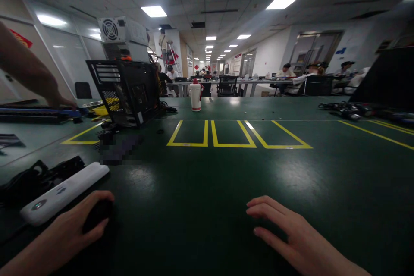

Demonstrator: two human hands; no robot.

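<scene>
At the lower left, my left hand (77, 224) is curled around a dark rounded object that looks like a black computer mouse (98, 215), low over the green table (194, 189). Beside that hand lies a white power strip (67, 192), slanting away from me. My right hand (287, 228) is at the lower right with nothing in it, its thumb and fingers apart just over the tabletop. Whether its fingertips touch the surface I cannot tell.
An open black computer case (139, 92) stands at the left with a power supply (124, 30) above. Black cables (39, 177) lie near the power strip. Yellow tape outlines (233, 145) mark the table; a white bottle (196, 97) stands behind. Another person's arm (32, 67) reaches in from the left.
</scene>
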